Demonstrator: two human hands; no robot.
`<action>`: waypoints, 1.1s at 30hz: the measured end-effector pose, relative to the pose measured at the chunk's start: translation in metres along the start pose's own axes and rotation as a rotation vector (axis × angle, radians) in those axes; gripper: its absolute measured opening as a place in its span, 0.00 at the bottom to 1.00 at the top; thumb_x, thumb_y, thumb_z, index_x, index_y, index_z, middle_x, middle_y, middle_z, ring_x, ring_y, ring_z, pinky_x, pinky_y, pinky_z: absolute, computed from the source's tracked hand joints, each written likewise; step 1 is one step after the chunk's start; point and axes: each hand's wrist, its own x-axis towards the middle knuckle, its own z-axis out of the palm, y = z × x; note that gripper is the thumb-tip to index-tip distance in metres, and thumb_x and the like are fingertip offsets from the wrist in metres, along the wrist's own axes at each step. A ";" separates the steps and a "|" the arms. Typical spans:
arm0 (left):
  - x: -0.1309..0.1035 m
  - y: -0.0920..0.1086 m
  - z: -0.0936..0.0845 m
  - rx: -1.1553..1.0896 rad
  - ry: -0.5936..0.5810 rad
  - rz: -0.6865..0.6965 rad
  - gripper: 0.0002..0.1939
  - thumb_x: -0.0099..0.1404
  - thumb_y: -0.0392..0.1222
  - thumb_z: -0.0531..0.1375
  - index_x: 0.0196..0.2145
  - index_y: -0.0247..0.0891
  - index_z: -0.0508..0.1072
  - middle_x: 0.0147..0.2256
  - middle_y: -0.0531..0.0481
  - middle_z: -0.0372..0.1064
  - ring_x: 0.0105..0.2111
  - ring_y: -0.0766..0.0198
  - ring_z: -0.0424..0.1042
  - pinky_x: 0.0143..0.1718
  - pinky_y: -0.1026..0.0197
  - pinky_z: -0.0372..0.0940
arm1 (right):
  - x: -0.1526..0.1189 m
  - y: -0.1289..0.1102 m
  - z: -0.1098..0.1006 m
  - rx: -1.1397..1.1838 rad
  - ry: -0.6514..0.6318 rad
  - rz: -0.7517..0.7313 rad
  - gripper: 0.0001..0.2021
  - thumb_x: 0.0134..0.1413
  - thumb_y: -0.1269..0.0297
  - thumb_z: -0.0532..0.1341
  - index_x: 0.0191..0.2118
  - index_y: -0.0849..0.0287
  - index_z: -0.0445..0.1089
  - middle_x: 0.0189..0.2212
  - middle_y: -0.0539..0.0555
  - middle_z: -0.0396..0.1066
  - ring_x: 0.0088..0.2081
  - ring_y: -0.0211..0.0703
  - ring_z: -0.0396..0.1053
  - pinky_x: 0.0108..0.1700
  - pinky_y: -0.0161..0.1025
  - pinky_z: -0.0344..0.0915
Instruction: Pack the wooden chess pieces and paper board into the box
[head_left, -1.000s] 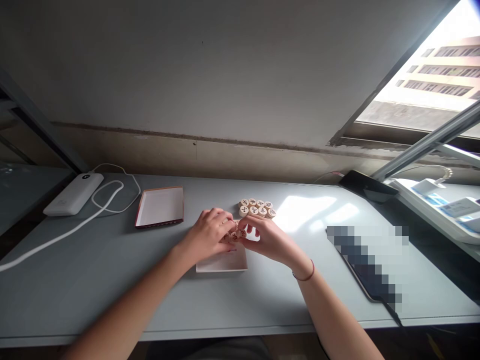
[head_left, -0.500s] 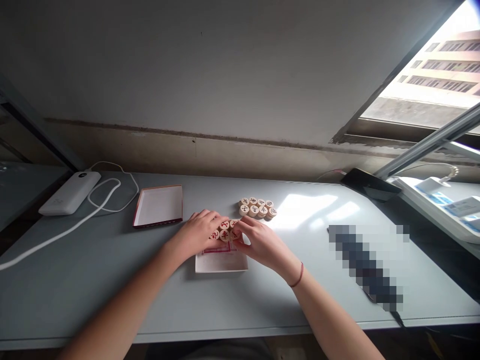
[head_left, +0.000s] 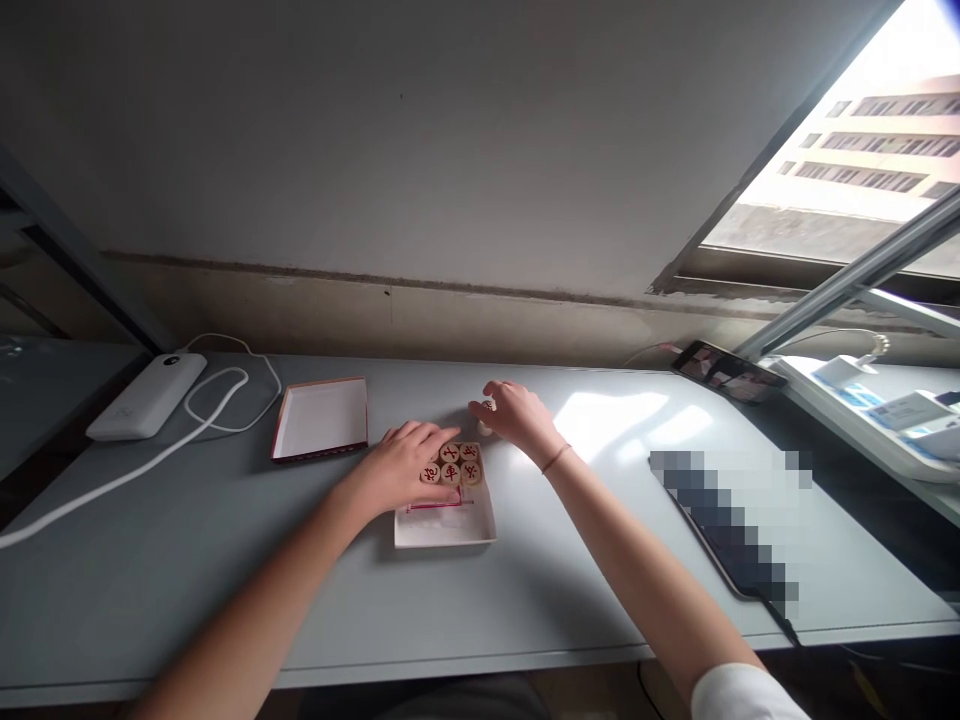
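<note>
Red-marked Chinese chess pieces (head_left: 450, 474) lie in two rows at the far end of a shallow white box (head_left: 445, 541). My left hand (head_left: 405, 465) rests over the box's left side, fingers stretched out beyond the pieces and thumb along their near side, partly covering them. Farther back and to the right, my right hand (head_left: 519, 416) curves its fingers over the black-marked Chinese chess pieces (head_left: 486, 425). Most of that group is hidden beneath the hand. A printed sheet with red lines (head_left: 435, 504) shows inside the box.
The box lid (head_left: 320, 418) lies inside up at the left. A white power bank (head_left: 148, 397) with a white cable (head_left: 161, 455) is beyond it. At the back right a phone (head_left: 727, 371) leans near white boxes (head_left: 911, 412). A partly blurred dark object (head_left: 724, 530) lies on the right.
My right hand has left the red-marked pieces in the box and moved back and right over the black-marked pieces. My left hand stays by the box. The red-marked pieces now sit in neat rows.
</note>
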 end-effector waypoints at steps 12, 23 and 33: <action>0.001 -0.009 -0.009 -0.030 0.376 0.095 0.24 0.66 0.49 0.60 0.57 0.42 0.63 0.52 0.44 0.66 0.50 0.54 0.68 0.50 0.52 0.65 | -0.011 -0.019 -0.007 0.209 0.013 -0.127 0.12 0.58 0.59 0.57 0.45 0.56 0.72 0.41 0.55 0.76 0.37 0.46 0.74 0.35 0.38 0.65; -0.012 0.015 -0.029 -0.238 0.353 0.141 0.08 0.61 0.32 0.60 0.39 0.41 0.70 0.41 0.52 0.68 0.36 0.67 0.71 0.39 0.64 0.67 | -0.059 -0.011 -0.010 1.162 -0.055 -0.176 0.17 0.49 0.52 0.66 0.39 0.59 0.69 0.39 0.58 0.75 0.31 0.38 0.73 0.30 0.36 0.72; -0.043 0.000 -0.019 -0.075 0.112 0.248 0.06 0.56 0.33 0.62 0.26 0.39 0.68 0.34 0.53 0.69 0.37 0.63 0.66 0.42 0.59 0.60 | -0.063 0.000 0.009 1.122 -0.100 -0.192 0.15 0.52 0.53 0.64 0.40 0.59 0.71 0.39 0.57 0.74 0.34 0.39 0.73 0.33 0.37 0.74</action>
